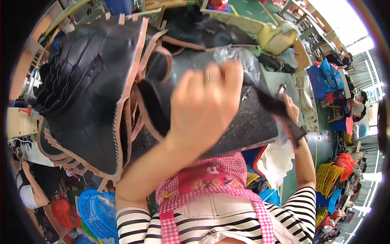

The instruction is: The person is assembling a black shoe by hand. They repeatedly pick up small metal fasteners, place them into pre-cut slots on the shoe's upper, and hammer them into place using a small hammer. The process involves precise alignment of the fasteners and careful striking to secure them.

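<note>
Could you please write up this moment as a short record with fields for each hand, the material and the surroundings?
Left hand: left hand raised over the dark work surface, fingers curled, a ring on one finger; whether it grips anything cannot be told.
Right hand: right hand at the surface's right edge, closed on a black strap.
Material: stack of black leather pieces with tan pinked edges, on the left.
Clothing: pink checked apron over a striped top.
Surroundings: blue basket lower left, yellow basket lower right.
</note>
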`<state>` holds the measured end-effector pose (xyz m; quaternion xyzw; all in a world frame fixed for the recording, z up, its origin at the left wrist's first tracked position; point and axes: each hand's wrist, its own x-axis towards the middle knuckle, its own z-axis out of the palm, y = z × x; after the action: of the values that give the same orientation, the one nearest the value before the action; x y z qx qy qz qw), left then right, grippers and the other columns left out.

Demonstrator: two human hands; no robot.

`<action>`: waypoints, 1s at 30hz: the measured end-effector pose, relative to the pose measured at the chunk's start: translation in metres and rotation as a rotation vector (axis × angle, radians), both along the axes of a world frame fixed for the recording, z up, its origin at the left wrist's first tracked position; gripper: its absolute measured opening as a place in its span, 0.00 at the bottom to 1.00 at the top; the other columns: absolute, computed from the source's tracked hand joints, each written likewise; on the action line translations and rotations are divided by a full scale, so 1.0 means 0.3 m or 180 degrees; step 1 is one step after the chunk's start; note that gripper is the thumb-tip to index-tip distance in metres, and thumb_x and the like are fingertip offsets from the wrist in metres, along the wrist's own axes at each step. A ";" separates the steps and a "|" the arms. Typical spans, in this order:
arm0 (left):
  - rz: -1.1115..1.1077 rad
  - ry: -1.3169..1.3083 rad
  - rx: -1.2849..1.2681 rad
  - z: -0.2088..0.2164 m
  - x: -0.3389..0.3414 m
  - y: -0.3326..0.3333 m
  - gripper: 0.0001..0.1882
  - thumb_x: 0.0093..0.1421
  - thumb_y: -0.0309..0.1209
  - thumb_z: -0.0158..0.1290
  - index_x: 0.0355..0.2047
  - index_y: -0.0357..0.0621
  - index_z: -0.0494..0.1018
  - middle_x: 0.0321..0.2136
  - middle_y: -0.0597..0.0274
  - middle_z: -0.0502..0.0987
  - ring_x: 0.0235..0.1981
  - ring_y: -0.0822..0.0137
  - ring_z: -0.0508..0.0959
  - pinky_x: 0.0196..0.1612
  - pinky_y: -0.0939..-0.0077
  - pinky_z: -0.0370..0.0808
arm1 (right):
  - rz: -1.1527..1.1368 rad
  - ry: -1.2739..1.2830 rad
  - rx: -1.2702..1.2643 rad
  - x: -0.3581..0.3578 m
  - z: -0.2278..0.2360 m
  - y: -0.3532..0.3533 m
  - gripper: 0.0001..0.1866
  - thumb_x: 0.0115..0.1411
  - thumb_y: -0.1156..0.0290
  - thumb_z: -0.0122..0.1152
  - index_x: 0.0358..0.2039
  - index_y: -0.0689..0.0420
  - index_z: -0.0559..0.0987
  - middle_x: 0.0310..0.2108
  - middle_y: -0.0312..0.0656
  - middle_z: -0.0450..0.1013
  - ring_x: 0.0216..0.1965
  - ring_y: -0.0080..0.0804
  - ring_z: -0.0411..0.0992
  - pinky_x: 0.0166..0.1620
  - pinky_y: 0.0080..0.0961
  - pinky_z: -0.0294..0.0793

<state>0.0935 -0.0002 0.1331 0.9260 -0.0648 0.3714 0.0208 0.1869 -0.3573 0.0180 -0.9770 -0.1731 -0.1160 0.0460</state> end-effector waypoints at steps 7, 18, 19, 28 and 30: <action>-0.0456 -0.0083 0.0725 0.163 0.682 0.121 0.09 0.59 0.28 0.46 0.37 0.49 0.74 0.25 0.49 0.79 0.29 0.47 0.81 0.29 0.55 0.76 | 0.0029 -0.0339 -0.0415 0.025 -0.059 -0.112 0.15 0.59 0.68 0.57 0.45 0.56 0.69 0.33 0.48 0.69 0.34 0.48 0.73 0.34 0.42 0.73; 0.0206 0.0215 0.0071 -0.205 0.808 0.084 0.21 0.60 0.27 0.48 0.56 0.51 0.69 0.50 0.54 0.75 0.53 0.53 0.73 0.57 0.53 0.66 | 0.0253 0.0967 0.2017 -0.048 0.044 0.311 0.09 0.56 0.66 0.62 0.32 0.58 0.79 0.31 0.47 0.75 0.33 0.47 0.75 0.40 0.39 0.73; -0.0149 0.0323 -0.0377 -0.175 0.760 0.014 0.19 0.59 0.27 0.50 0.53 0.47 0.71 0.48 0.53 0.76 0.49 0.52 0.75 0.53 0.58 0.70 | 0.0116 0.0897 0.1544 -0.051 0.024 0.333 0.12 0.55 0.62 0.64 0.31 0.58 0.79 0.30 0.45 0.76 0.32 0.46 0.76 0.38 0.37 0.74; -0.1208 0.3030 -0.5026 -0.388 0.146 -0.161 0.18 0.62 0.39 0.57 0.41 0.34 0.77 0.31 0.57 0.82 0.29 0.69 0.81 0.33 0.77 0.77 | 0.0348 0.1951 0.3063 -0.033 -0.028 0.354 0.07 0.52 0.70 0.68 0.28 0.60 0.81 0.21 0.43 0.75 0.22 0.34 0.74 0.28 0.25 0.72; -0.1437 0.2899 -0.5417 -0.395 0.111 -0.154 0.16 0.62 0.37 0.57 0.41 0.34 0.77 0.31 0.57 0.82 0.29 0.70 0.81 0.33 0.77 0.78 | 0.0645 0.1575 0.3112 -0.095 0.008 0.399 0.06 0.51 0.72 0.68 0.28 0.60 0.81 0.22 0.41 0.74 0.22 0.32 0.73 0.28 0.24 0.71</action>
<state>0.1268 -0.0464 0.0145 0.6227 0.0628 -0.1099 0.7722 0.1584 -0.2375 0.0205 -0.8184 -0.1762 0.0551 0.5441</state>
